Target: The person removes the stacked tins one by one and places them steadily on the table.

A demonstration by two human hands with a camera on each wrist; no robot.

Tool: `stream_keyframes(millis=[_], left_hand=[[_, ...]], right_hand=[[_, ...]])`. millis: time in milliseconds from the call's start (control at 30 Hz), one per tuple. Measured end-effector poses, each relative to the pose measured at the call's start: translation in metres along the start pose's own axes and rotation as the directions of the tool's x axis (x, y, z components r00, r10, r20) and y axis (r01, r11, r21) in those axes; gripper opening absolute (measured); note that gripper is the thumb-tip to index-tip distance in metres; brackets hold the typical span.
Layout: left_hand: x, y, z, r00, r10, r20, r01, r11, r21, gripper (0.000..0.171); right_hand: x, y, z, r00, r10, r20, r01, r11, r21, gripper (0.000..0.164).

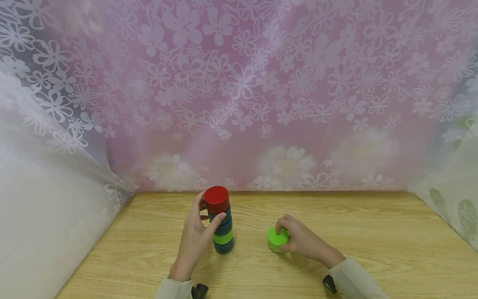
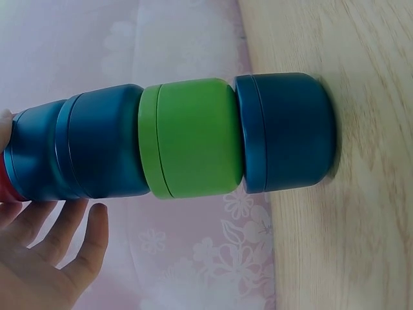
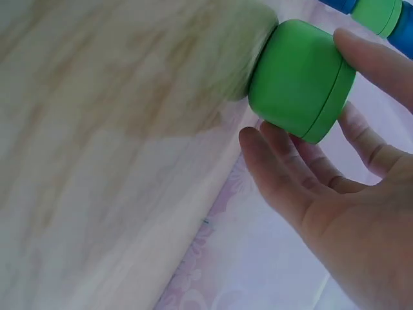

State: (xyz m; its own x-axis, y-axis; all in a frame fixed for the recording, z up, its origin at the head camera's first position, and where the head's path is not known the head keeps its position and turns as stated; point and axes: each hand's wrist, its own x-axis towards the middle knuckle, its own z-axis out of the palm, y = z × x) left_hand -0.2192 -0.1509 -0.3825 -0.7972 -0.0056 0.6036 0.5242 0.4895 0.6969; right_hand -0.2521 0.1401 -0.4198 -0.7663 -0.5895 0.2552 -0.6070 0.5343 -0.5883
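Several small round lidded tins stand in a tall upright stack on the left part of the table. The bottom blue tin (image 2: 293, 132) rests on the wood, and a green tin (image 2: 197, 139) sits above it. Higher come two more blue tins (image 2: 106, 142), topped by a red tin (image 1: 216, 201). My left hand (image 1: 195, 236) grips the stack near its top, thumb on the near side and fingers behind. To the right, my right hand (image 1: 303, 241) holds a separate green tin (image 3: 300, 81) between thumb and fingers, its base right at the tabletop.
The wooden table (image 1: 373, 232) ends at a pink flowered curtain (image 1: 261, 104) behind. Pale curtain panels hang along the left (image 1: 48, 199) and right sides. Each sleeve has a black device (image 1: 199, 290) at the wrist.
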Motion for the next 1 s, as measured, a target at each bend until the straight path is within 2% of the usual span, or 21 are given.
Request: stream_keyframes(millis=[233,433,600,1000], left_hand=[[0.0,0.0,0.0,1.0,0.015,0.005,-0.015,1.0,0.003,0.071],[0.0,-0.002,-0.001,1.0,0.019,0.005,-0.019,1.0,0.004,0.071],[-0.001,-0.002,-0.001,1.0,0.026,0.007,-0.026,1.0,-0.003,0.074],[-0.002,-0.004,0.0,0.999,-0.013,0.033,0.012,1.0,0.015,0.079]], right_hand=[[0.003,-0.007,-0.008,0.999,0.008,-0.033,-0.007,1.0,0.011,0.03],[0.012,-0.018,-0.014,0.994,-0.001,-0.114,0.013,0.994,0.105,0.029],[0.02,-0.031,-0.016,0.984,-0.017,-0.179,0.044,0.988,0.147,0.03],[0.038,-0.057,-0.013,0.953,-0.051,-0.298,0.106,0.979,0.173,0.033]])
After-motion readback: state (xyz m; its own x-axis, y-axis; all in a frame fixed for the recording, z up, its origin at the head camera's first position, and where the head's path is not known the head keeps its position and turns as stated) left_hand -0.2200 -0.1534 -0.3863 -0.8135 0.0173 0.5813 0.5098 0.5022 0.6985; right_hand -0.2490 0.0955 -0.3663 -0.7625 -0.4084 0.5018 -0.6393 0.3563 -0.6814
